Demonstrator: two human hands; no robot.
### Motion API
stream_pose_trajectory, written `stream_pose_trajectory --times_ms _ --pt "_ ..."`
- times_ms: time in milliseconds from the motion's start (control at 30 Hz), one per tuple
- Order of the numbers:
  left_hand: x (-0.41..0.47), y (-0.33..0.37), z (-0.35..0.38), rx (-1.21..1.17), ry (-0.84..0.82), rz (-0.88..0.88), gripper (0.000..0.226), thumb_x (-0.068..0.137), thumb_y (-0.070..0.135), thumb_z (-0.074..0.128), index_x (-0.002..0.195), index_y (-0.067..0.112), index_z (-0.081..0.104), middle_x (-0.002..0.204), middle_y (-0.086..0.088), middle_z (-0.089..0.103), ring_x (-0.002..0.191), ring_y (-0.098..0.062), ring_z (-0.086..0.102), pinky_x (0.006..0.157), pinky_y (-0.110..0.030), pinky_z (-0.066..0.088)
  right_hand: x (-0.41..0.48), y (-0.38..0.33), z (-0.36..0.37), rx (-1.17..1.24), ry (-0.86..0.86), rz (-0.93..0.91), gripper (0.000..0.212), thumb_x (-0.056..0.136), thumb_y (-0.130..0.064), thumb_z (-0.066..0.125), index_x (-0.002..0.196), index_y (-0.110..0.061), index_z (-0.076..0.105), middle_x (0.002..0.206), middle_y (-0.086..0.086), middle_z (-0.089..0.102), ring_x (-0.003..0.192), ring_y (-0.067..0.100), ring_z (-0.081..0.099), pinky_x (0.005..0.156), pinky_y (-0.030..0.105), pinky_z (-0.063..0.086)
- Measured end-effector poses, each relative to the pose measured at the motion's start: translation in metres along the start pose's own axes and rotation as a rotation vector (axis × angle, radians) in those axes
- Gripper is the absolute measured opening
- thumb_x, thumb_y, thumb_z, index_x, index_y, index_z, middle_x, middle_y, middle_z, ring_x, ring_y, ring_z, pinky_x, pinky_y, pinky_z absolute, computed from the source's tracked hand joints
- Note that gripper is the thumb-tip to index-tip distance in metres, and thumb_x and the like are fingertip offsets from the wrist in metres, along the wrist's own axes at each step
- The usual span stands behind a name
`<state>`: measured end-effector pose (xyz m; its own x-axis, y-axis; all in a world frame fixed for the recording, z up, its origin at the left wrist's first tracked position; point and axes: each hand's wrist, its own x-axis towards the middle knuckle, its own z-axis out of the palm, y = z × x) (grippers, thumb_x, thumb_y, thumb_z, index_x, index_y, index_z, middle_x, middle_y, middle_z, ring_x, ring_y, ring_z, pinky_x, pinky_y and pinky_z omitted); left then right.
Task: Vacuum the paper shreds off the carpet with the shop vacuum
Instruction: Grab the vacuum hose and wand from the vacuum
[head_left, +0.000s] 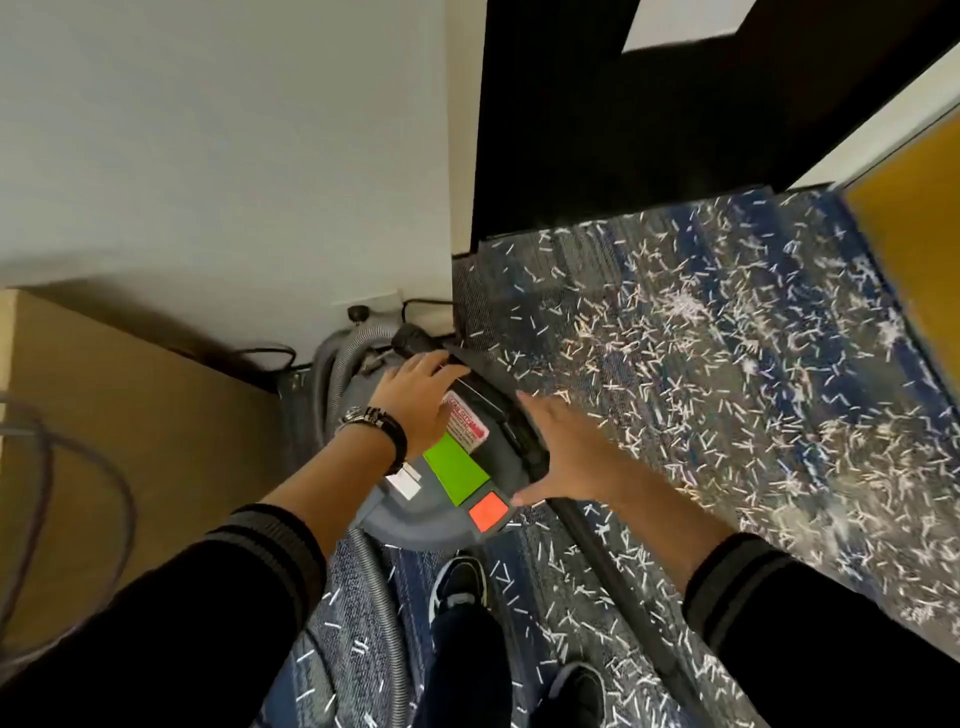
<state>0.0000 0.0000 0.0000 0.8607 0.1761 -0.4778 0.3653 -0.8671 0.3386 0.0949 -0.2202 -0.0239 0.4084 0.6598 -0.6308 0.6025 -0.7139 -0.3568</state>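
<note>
The grey, drum-shaped shop vacuum (395, 514) with a green panel and an orange-red square switch (488, 512) stood on the floor in the corner by the white wall (208, 156), just ahead of the person's dark shoes. To its right, white paper shreds (727, 364) lay thick across the blue-and-grey striped carpet (613, 244), none of them yet picked up.

The vacuum looked like a rigid plastic canister, bulky and probably fairly heavy, best lifted or dragged by the dark handle on its lid rather than by its sides. The grey ribbed hose (384, 597) coiled round it would bend and trail freely. The black rigid wand (613, 561) lying on the carpet beside it was likely the part to hold for the sweeping itself. The shreds seemed light enough to scatter in any draught.

The left grip (415, 395), with a watch and dark bracelet at the wrist, lay palm down on the lid, fingers stretched toward the hose end and closed round nothing that could be seen. The right grip (571, 447) hovered at the vacuum's right edge, fingers spread wide and empty, its thumb just beside the switch. Both forearms reached forward and down in dark sleeves.
</note>
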Motion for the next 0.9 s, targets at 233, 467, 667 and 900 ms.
stream_pose_trajectory --times_ms 233,467,667,900 --pt "0.040 -0.015 0.050 0.181 -0.094 0.011 0.060 0.111 0.035 0.041 0.165 0.035 0.016 0.175 -0.002 0.006 0.161 -0.031 0.008 0.128 -0.051 0.004 0.040 0.003 0.070 0.054 0.133 0.049 0.167 0.039 -0.073 0.086 0.149 -0.030 -0.031 0.156 0.015 0.018 0.124 0.042 0.050 0.093 0.054 0.049" --pt "0.048 -0.014 0.052 0.208 0.039 0.032 0.056 0.107 0.028 0.048 0.161 0.035 0.033 0.169 -0.003 0.025 0.155 -0.029 0.022 0.127 -0.046 0.009 0.041 0.010 0.096 0.280 0.249 0.045 0.160 0.043 -0.058 0.092 0.149 -0.042 -0.026 0.135 0.008 0.035 0.116 0.034 0.053 0.093 0.057 0.049" --pt "0.050 -0.011 0.038 0.313 -0.064 0.042 0.067 0.101 0.026 0.061 0.161 0.034 0.032 0.164 -0.004 0.030 0.150 -0.029 0.031 0.126 -0.047 0.014 0.042 0.030 0.083 0.541 0.073 0.032 0.144 0.054 -0.055 0.091 0.151 -0.049 -0.015 0.148 0.009 0.038 0.126 0.021 0.051 0.107 0.046 0.042" --pt "0.032 -0.007 0.022 0.353 -0.061 0.049 0.065 0.099 0.025 0.059 0.158 0.035 0.036 0.159 -0.005 0.034 0.147 -0.031 0.031 0.125 -0.045 0.019 0.032 0.025 0.055 0.411 -0.013 0.026 0.069 0.078 -0.016 0.079 0.136 -0.021 0.043 0.106 -0.003 0.068 0.090 0.006 0.068 0.076 0.019 0.056"
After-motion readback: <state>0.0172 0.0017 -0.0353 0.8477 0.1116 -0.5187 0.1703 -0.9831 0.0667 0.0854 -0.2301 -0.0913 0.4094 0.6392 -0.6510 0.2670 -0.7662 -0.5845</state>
